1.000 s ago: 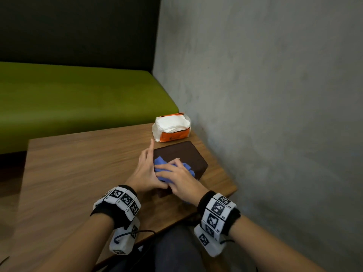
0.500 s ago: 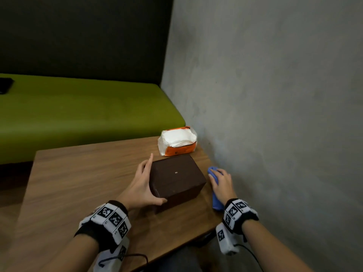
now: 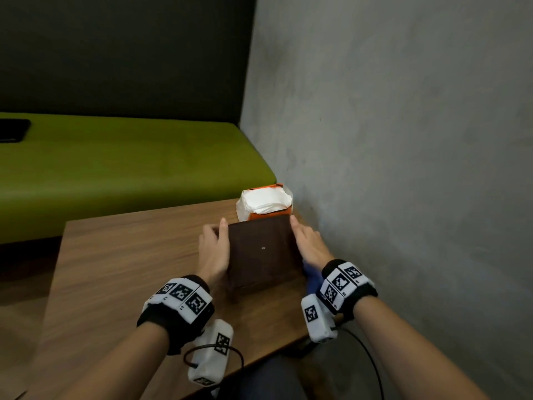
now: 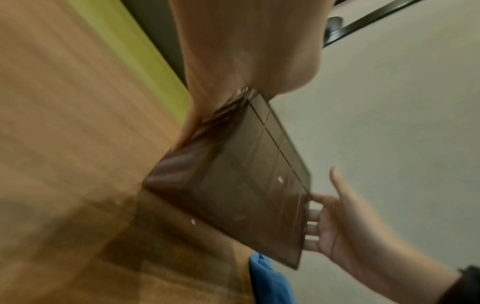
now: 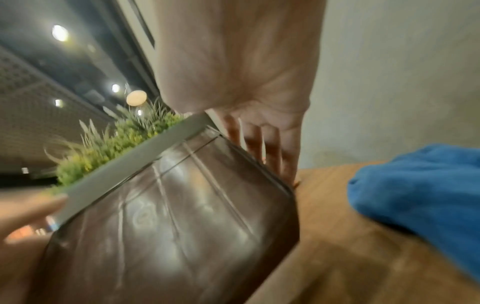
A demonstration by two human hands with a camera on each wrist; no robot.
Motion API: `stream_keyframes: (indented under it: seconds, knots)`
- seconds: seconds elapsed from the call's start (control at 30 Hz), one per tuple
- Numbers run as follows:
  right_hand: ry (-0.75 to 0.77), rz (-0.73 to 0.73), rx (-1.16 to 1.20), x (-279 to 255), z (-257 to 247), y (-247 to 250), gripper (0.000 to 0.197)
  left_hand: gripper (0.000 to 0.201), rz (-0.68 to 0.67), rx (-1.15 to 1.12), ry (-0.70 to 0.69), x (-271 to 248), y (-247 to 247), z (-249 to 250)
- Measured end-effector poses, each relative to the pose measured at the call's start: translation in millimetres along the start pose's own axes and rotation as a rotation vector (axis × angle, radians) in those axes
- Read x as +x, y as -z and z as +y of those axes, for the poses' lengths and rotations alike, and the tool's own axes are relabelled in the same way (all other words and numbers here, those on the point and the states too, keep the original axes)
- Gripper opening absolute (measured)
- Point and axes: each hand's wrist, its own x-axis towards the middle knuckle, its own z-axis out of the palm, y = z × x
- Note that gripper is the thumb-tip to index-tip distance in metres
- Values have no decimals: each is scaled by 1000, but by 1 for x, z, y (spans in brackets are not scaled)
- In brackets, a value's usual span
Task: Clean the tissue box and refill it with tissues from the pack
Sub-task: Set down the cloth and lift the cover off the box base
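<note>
The wooden table [image 3: 115, 255] carries the brown tissue box [image 3: 261, 255] near its right edge. The opened tissue pack [image 3: 264, 203] stands just behind it, in the far right corner. The left hand [image 3: 213, 249] and right hand [image 3: 310, 246] press the box's 2 sides, fingers straight. A blue cloth [image 3: 313, 280] lies beside the right wrist.

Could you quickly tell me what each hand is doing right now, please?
Left hand: open, straight fingers pressing the left side of the tissue box.
Right hand: open, straight fingers pressing its right side; the blue cloth lies unheld nearby.
</note>
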Motion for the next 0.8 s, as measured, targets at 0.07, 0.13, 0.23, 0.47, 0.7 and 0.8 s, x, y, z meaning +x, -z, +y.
stream_keyframes:
  seconds: [0.07,0.13,0.23,0.47,0.7,0.8]
  knots:
    - [63,76,101,-1,-4,1,72,29,114,37,-146,-6,3,11]
    - [107,108,124,-2,-6,-1,63,19,177,66,-278,-13,4,11]
    - [110,184,200,-11,-8,-4,46,21,203,114,-476,-24,0,-4]
    - [344,73,250,-29,18,-31,79,77,68,212,-594,-34,4,-34]
    - [385,13,38,-36,48,-45,60,43,-97,445,-634,-45,8,-55]
    - [410,1,-10,-38,56,-45,55,36,-162,533,-681,-41,14,-60]
